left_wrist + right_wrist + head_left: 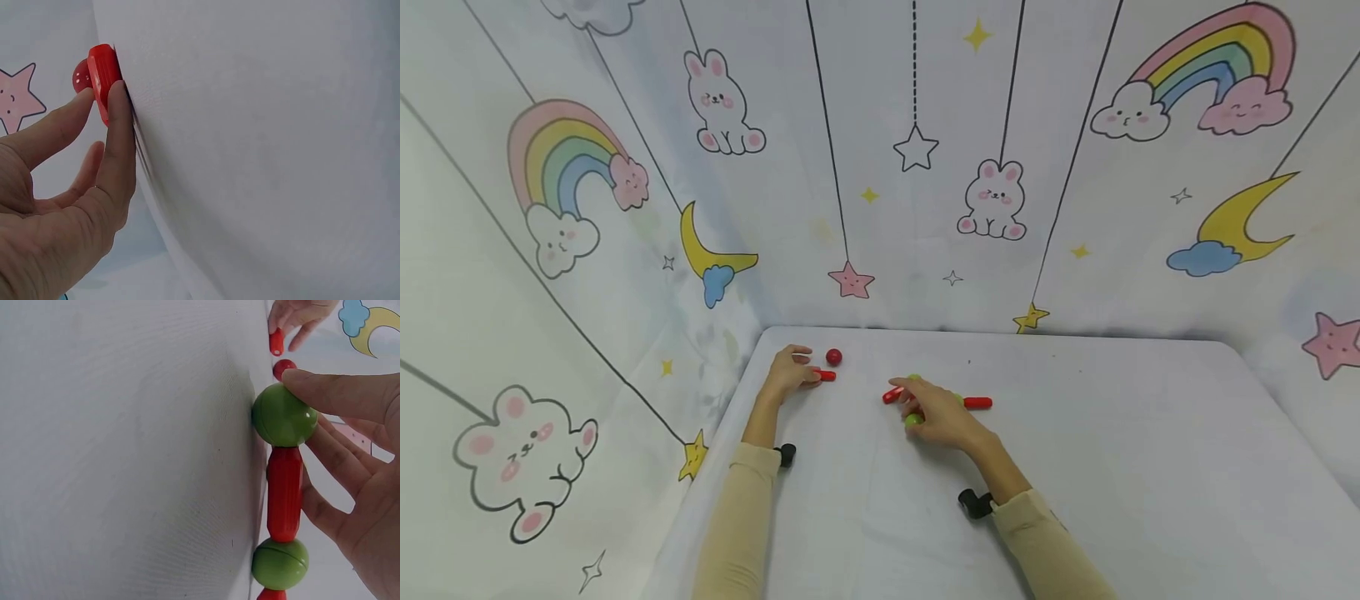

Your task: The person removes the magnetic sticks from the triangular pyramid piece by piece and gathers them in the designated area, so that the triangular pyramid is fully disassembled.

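At the far left of the table, my left hand point(788, 372) pinches a short red stick point(105, 72) between thumb and fingertip. Just beyond it lies a red ball point(833, 357), apart from the fingers in the head view. Near the middle, my right hand point(943, 414) holds a green ball point(285, 415) with its thumb on one side and a finger behind. This ball joins a red stick point(285, 494), which runs to a second green ball point(280, 564). Another red stick point(977, 402) points right, and one more point(892, 395) shows beyond the right hand, which partly hides the pieces.
A white cloth covers the table point(1112, 450), whose back edge meets a printed curtain point(910, 275). Another curtain hangs along the left side. Black wrist cameras sit at both sleeves point(741, 517).
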`<action>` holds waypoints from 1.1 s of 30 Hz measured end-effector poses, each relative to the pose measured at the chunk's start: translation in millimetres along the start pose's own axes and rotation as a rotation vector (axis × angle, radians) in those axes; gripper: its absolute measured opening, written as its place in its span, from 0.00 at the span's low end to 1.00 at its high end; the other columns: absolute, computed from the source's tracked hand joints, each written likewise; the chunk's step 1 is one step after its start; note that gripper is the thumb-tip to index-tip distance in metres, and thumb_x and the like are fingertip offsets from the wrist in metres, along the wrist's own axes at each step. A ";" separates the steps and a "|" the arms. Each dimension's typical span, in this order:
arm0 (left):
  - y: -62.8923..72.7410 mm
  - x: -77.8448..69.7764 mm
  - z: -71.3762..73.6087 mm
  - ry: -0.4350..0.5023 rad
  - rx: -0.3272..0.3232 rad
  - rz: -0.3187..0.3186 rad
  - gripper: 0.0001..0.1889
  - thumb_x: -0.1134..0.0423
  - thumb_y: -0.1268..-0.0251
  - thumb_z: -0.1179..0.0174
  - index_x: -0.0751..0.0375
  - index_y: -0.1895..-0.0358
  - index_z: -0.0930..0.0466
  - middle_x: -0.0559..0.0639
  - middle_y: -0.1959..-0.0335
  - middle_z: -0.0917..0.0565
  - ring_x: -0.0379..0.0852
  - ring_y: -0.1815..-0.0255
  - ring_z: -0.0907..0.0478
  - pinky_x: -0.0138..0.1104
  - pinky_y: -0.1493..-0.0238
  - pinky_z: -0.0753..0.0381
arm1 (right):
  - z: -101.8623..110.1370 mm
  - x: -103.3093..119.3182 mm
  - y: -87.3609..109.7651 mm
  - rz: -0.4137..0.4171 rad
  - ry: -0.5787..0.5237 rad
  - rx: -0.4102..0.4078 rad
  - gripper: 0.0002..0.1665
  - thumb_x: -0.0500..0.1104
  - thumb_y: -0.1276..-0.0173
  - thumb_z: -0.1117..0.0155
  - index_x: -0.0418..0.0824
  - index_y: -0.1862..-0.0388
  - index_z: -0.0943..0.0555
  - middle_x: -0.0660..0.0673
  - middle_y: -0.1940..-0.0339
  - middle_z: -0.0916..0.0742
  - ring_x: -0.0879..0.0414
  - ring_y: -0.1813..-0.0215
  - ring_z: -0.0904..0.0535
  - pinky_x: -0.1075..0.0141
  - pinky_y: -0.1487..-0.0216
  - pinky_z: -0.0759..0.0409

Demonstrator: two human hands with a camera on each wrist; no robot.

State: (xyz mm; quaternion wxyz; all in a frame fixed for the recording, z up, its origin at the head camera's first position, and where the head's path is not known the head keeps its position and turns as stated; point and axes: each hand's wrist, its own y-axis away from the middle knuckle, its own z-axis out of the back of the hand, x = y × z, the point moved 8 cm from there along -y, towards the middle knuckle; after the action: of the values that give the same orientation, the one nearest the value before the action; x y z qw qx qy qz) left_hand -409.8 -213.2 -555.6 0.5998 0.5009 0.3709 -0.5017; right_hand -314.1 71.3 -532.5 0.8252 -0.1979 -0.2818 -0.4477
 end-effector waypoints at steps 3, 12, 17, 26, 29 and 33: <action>0.4 -1.4 -1.4 0.037 0.014 0.008 0.36 0.85 0.36 0.38 0.74 0.25 0.38 0.72 0.29 0.33 0.68 0.36 0.22 0.45 0.46 0.13 | 1.2 1.9 0.2 0.005 -0.026 0.005 0.50 0.33 0.39 0.21 0.48 0.20 0.32 0.48 0.49 0.15 0.60 0.51 0.16 0.56 0.42 0.17; 10.6 -8.2 1.1 -0.019 -0.067 -0.024 0.34 0.82 0.35 0.37 0.71 0.26 0.35 0.70 0.25 0.35 0.65 0.34 0.24 0.48 0.42 0.16 | 7.9 2.9 -1.9 -0.010 -0.075 -0.035 0.48 0.35 0.37 0.22 0.51 0.21 0.32 0.45 0.39 0.18 0.54 0.53 0.18 0.67 0.58 0.16; 19.4 -15.0 -5.6 -0.041 -0.116 -0.068 0.33 0.80 0.36 0.35 0.69 0.28 0.32 0.69 0.26 0.33 0.63 0.38 0.21 0.44 0.47 0.13 | 17.4 2.3 -2.2 0.007 -0.123 -0.115 0.45 0.33 0.37 0.22 0.45 0.23 0.30 0.42 0.39 0.19 0.50 0.49 0.16 0.59 0.51 0.14; 36.6 -32.0 -30.4 0.028 -0.080 -0.127 0.32 0.82 0.38 0.34 0.71 0.30 0.31 0.70 0.30 0.30 0.64 0.42 0.18 0.37 0.55 0.11 | 31.6 -16.9 -11.2 -0.052 -0.136 -0.335 0.38 0.32 0.37 0.23 0.41 0.28 0.25 0.41 0.40 0.19 0.49 0.46 0.15 0.57 0.49 0.13; 40.5 -36.6 -44.5 0.041 -0.021 -0.140 0.30 0.83 0.38 0.34 0.72 0.32 0.30 0.71 0.32 0.29 0.63 0.44 0.17 0.40 0.55 0.11 | 35.4 -22.4 -12.6 -0.074 -0.130 -0.408 0.35 0.32 0.37 0.23 0.40 0.31 0.23 0.42 0.42 0.18 0.47 0.45 0.16 0.54 0.48 0.13; 44.9 -38.5 -62.5 0.036 0.063 -0.131 0.29 0.82 0.37 0.35 0.70 0.33 0.29 0.72 0.31 0.31 0.61 0.46 0.17 0.43 0.54 0.11 | 32.9 -27.1 -16.1 -0.102 -0.126 -0.399 0.34 0.32 0.34 0.26 0.41 0.29 0.24 0.41 0.38 0.19 0.44 0.37 0.19 0.49 0.40 0.17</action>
State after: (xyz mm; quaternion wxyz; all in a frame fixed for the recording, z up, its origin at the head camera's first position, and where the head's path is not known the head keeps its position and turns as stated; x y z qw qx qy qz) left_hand -371.1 -143.7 -522.7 0.5427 0.5032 0.3978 -0.5422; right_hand -349.2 98.9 -523.6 0.7267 -0.3705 -0.2481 -0.5226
